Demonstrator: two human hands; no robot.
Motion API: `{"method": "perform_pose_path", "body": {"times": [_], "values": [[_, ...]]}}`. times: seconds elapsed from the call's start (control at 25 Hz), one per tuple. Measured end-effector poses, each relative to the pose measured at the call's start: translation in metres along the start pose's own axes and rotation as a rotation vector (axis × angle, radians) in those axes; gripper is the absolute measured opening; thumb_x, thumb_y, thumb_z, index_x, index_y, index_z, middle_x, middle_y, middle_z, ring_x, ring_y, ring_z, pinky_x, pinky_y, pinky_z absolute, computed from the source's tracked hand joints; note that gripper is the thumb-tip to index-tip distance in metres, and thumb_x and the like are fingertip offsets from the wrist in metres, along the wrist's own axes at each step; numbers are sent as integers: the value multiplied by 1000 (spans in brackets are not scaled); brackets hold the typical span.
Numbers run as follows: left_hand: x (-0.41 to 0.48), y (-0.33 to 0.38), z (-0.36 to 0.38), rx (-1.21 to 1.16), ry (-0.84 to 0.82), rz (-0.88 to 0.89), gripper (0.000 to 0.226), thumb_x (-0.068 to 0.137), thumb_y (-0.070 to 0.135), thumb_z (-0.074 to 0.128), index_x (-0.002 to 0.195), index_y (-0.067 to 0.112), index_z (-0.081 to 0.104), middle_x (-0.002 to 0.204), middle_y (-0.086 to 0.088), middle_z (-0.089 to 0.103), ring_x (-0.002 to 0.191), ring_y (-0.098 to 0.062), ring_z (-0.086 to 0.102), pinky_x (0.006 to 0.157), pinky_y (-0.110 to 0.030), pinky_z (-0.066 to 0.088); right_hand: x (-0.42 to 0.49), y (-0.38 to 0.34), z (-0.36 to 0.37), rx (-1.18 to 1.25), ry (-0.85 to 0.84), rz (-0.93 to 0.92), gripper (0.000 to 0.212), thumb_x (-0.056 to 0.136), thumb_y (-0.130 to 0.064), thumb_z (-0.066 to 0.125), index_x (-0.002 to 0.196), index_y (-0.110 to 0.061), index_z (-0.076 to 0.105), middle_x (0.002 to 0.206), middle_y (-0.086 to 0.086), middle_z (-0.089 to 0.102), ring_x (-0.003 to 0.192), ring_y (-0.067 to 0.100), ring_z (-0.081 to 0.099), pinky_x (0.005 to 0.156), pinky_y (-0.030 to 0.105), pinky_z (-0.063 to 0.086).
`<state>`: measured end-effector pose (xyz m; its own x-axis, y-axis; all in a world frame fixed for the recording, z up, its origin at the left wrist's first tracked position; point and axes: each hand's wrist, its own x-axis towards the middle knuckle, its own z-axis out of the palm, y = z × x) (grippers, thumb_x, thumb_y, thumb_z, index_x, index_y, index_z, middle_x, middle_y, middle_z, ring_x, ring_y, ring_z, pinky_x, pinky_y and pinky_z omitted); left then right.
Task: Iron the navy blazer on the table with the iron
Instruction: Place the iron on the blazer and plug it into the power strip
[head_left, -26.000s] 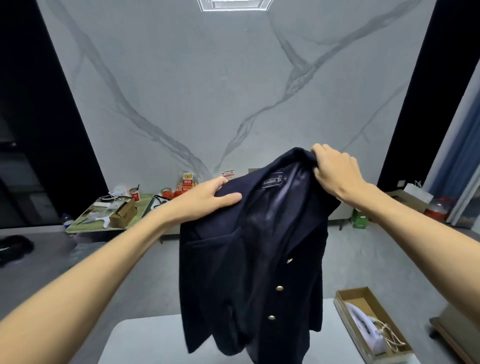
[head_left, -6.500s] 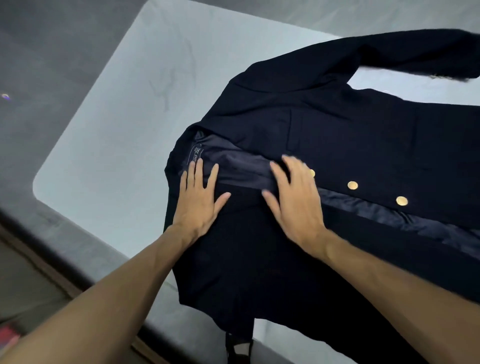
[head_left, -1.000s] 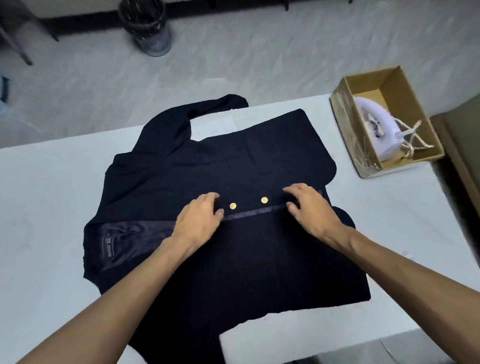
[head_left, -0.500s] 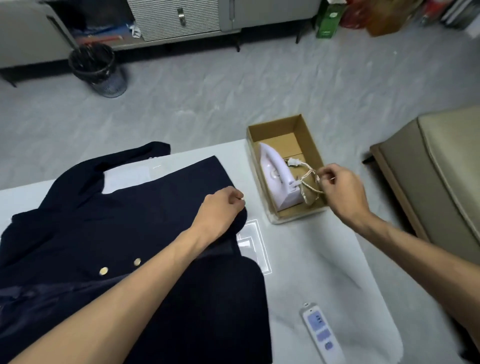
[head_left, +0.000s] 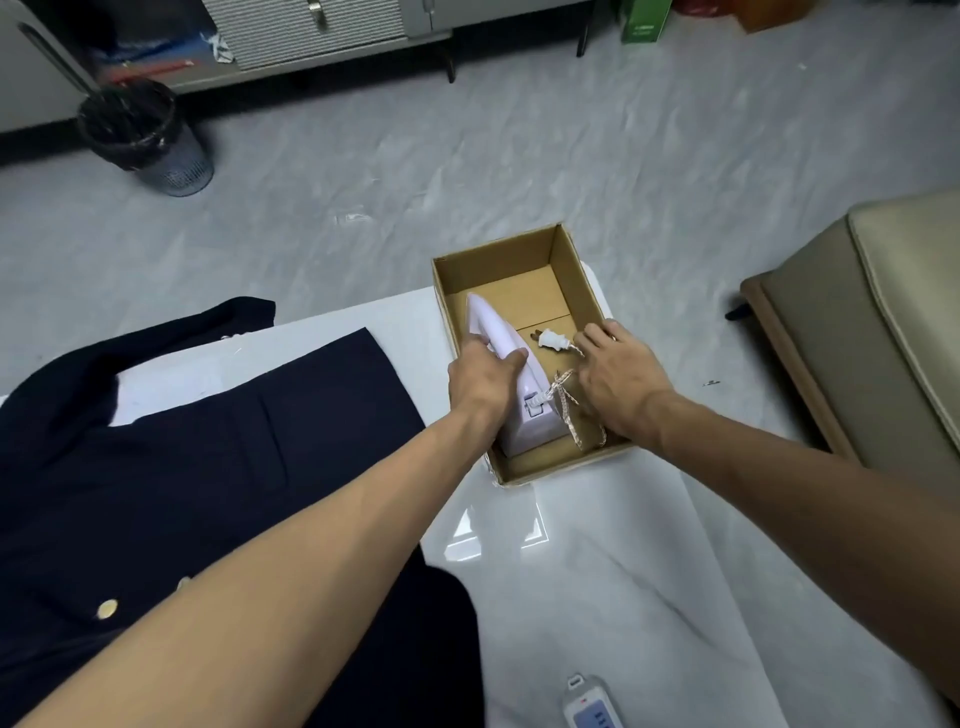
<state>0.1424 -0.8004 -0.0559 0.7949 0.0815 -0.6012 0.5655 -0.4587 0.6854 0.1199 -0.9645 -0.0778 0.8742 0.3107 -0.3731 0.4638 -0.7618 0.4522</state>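
The navy blazer (head_left: 208, 467) lies flat on the white table (head_left: 597, 597), filling its left half, with a gold button showing. A pale lilac iron (head_left: 506, 358) lies inside an open cardboard box (head_left: 582, 270) at the table's far right corner. My left hand (head_left: 485, 376) is wrapped around the iron's body inside the box. My right hand (head_left: 621, 382) rests in the box beside the iron, fingers over the braided cord (head_left: 569, 410); whether it grips the cord is hidden. The white plug (head_left: 551, 340) lies loose on the box floor.
A white power strip (head_left: 592, 709) lies at the table's near edge. A beige padded bench (head_left: 878, 332) stands right of the table. On the grey floor beyond are a black-lined bin (head_left: 148, 137), a low cabinet (head_left: 311, 31) and a green box (head_left: 644, 21).
My left hand has left the blazer's hem and reached into the box, closing on the iron. My right hand has sunk lower into the box over the cord.
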Motion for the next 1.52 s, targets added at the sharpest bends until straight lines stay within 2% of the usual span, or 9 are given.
{"method": "perform_pose_path", "body": {"times": [0.28, 0.44, 0.64, 0.84, 1.12, 1.2, 1.28, 1.4, 1.52], "values": [[9, 5, 2, -107, -28, -63, 60, 89, 19, 71, 139, 26, 37, 134, -9, 52, 110, -34, 60, 97, -47, 51, 1, -14, 1, 79, -53, 63, 39, 92, -29, 24, 121, -21, 48, 112, 6, 61, 110, 26, 45, 111, 41, 21], [0, 9, -6, -236, -37, -29, 56, 88, 13, 71, 133, 26, 42, 128, -7, 58, 107, -29, 62, 94, -46, 53, -1, -3, -1, 235, -50, 100, 27, 98, -29, 34, 114, -28, 56, 100, 4, 69, 103, 26, 56, 110, 39, 23], [-24, 27, -32, -480, -91, 33, 52, 88, 7, 70, 128, 25, 42, 120, -14, 65, 89, -26, 69, 74, -33, 60, -12, 20, -24, 910, 324, 408, 20, 101, -29, 35, 106, -22, 53, 97, 6, 63, 83, 35, 59, 73, 42, 47], [-58, 49, -69, -546, -134, 99, 44, 92, 2, 62, 129, 22, 51, 96, -9, 68, 63, -14, 62, 66, -26, 56, -30, 29, -59, 1209, 561, 420, 13, 102, -21, 40, 102, -23, 53, 88, -2, 60, 78, 22, 59, 68, 39, 49], [-118, 74, -162, -298, -128, 196, 25, 92, 4, 46, 87, 17, 67, 69, -3, 54, 58, -18, 49, 53, -27, 37, -56, 33, -166, 1231, 732, 251, 21, 97, -14, 56, 110, -19, 71, 94, -1, 63, 88, 14, 59, 78, 21, 43], [-138, 72, -195, -218, -130, 153, 21, 95, 19, 51, 85, 18, 69, 75, -11, 58, 59, -23, 52, 52, -28, 39, -69, 26, -211, 1108, 778, 143, 23, 96, -17, 59, 114, -22, 72, 93, 0, 61, 84, 17, 58, 74, 28, 44], [-156, 59, -226, -188, -176, 51, 33, 93, 46, 57, 83, 19, 73, 85, -14, 66, 72, -25, 60, 70, -32, 45, -79, 4, -248, 970, 815, 12, 23, 94, -14, 60, 113, -19, 72, 94, 4, 59, 83, 21, 56, 70, 30, 44], [-179, 20, -263, -189, -282, -8, 58, 82, 72, 58, 82, 16, 75, 86, -15, 60, 80, -25, 53, 82, -39, 40, -94, -60, -276, 1049, 638, -117, 27, 94, -5, 52, 112, -14, 70, 106, 9, 57, 96, 25, 53, 79, 33, 45], [-198, -39, -294, -250, -270, -9, 43, 81, 61, 65, 81, 19, 76, 88, -11, 62, 83, -24, 53, 85, -41, 42, -119, -144, -272, 1093, 532, -185, 39, 96, -13, 35, 122, -15, 64, 116, 2, 46, 105, 14, 46, 88, 19, 37]]}}
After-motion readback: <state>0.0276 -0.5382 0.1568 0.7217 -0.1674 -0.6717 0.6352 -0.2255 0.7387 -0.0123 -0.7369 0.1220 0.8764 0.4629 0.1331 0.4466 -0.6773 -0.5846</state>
